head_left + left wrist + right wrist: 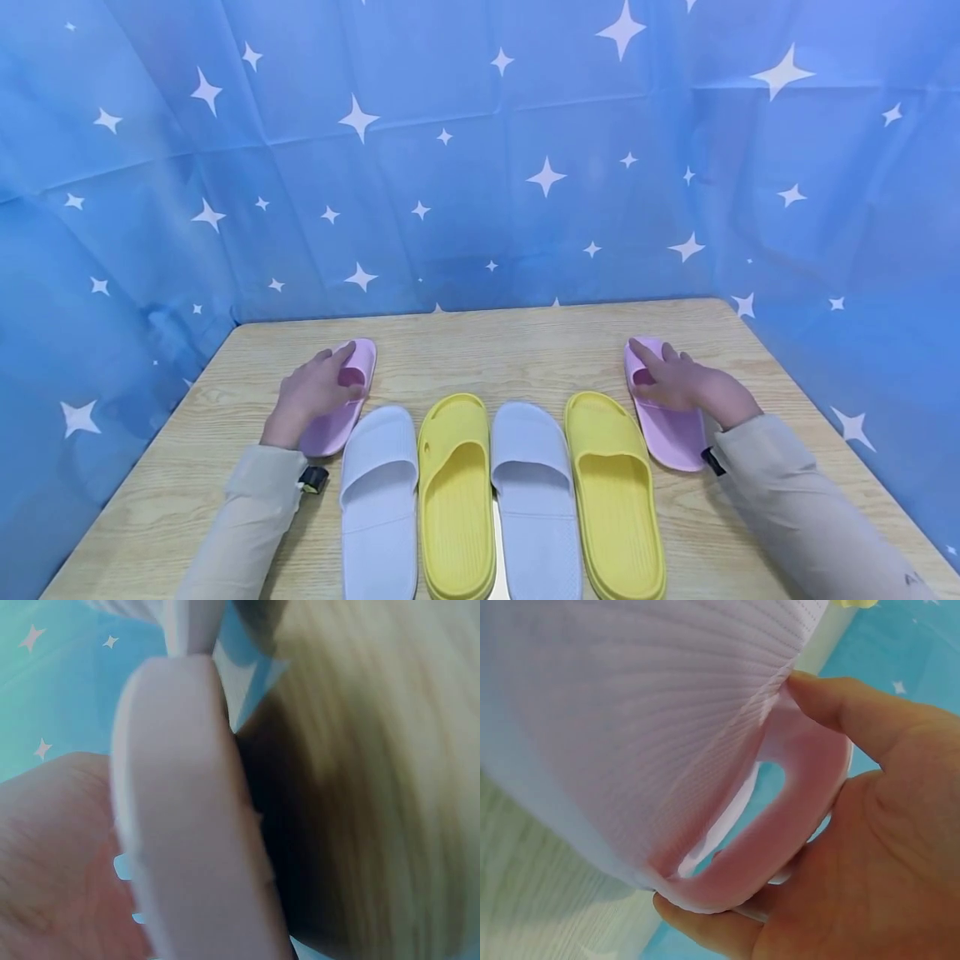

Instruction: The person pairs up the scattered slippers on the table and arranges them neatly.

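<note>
My left hand (311, 392) grips a pink slipper (330, 433) across its strap, at the left of the row. Close up in the left wrist view, the slipper's pale side (184, 795) runs past the palm (60, 855). On the right, my right hand (690, 383) holds the matching pink slipper (678, 442) over its strap. Thumb and fingers span the two sides of that strap (780, 832) in the right wrist view. Both pink slippers have their toes toward the back of the table, angled slightly. Part of each strap is hidden under the hand.
Between the pink pair, pale lavender slippers (378, 437) and yellow slippers (456, 421) alternate in a row, toes to the back. They stand on a wood-grain table (495, 354). A blue curtain with white stars (450, 183) hangs behind and at both sides.
</note>
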Action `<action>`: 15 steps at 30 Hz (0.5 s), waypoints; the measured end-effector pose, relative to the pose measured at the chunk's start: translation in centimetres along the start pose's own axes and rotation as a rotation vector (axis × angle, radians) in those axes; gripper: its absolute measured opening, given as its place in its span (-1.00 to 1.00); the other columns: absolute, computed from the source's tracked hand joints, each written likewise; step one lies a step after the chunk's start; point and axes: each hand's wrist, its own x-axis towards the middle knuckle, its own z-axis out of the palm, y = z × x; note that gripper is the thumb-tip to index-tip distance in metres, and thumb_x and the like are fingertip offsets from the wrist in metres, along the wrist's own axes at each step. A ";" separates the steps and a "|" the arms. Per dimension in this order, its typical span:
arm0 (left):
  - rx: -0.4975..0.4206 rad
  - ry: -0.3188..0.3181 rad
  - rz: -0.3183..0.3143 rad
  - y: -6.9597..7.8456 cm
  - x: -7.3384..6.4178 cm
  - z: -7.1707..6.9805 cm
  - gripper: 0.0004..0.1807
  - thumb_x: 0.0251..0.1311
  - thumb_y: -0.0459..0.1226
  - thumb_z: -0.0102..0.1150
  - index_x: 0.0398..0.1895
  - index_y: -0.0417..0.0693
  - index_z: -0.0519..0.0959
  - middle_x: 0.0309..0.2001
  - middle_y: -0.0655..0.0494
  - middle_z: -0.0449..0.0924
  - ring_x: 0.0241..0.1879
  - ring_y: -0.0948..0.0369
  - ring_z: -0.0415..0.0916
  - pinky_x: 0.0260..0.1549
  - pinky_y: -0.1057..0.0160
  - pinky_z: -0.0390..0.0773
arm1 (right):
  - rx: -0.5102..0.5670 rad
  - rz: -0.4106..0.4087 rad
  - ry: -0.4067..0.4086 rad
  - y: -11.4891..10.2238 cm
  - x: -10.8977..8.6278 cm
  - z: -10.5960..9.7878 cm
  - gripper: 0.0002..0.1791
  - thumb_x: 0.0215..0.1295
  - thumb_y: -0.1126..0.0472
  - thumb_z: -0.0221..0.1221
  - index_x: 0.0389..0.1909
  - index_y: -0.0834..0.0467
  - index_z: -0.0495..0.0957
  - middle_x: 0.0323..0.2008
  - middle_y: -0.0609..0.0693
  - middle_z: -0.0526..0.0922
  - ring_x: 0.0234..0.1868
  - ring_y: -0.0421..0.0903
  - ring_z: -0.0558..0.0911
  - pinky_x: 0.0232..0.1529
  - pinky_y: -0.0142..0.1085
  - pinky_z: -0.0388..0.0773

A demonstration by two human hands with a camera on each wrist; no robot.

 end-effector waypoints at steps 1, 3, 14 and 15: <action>0.000 0.000 -0.001 0.0 0.0 0.0 -0.06 0.11 0.05 0.26 0.52 0.07 0.05 0.38 -0.38 0.17 0.20 -0.39 0.31 -0.02 -0.47 0.32 | -0.005 0.000 0.002 0.1 0.1 0.0 -0.07 0.38 -0.24 -0.08 0.53 0.08 -0.32 0.36 0.65 -0.26 0.31 0.69 -0.15 0.08 0.57 0.04; -0.003 -0.001 -0.004 0.1 0.1 0.0 -0.06 0.11 0.06 0.25 0.52 0.08 0.05 0.38 -0.37 0.17 0.21 -0.38 0.31 -0.01 -0.48 0.31 | -0.011 0.000 0.005 0.1 0.1 -0.1 -0.06 0.38 -0.24 -0.07 0.53 0.07 -0.32 0.37 0.65 -0.26 0.31 0.68 -0.14 0.08 0.57 0.05; -0.016 0.007 0.010 -0.3 0.3 0.3 -0.06 0.10 0.05 0.26 0.51 0.08 0.06 0.36 -0.36 0.20 0.17 -0.39 0.34 -0.03 -0.44 0.34 | 0.008 0.007 0.022 0.1 1.0 -0.4 -0.09 0.39 -0.22 -0.08 0.53 0.08 -0.30 0.37 0.64 -0.27 0.32 0.67 -0.16 0.11 0.56 0.01; -0.014 0.007 0.014 -0.4 0.4 0.3 -0.06 0.10 0.05 0.26 0.51 0.08 0.06 0.36 -0.36 0.21 0.16 -0.38 0.35 -0.04 -0.44 0.35 | 0.005 0.009 0.021 0.1 1.0 -0.4 -0.09 0.39 -0.22 -0.08 0.53 0.07 -0.30 0.37 0.64 -0.26 0.33 0.67 -0.16 0.11 0.56 0.01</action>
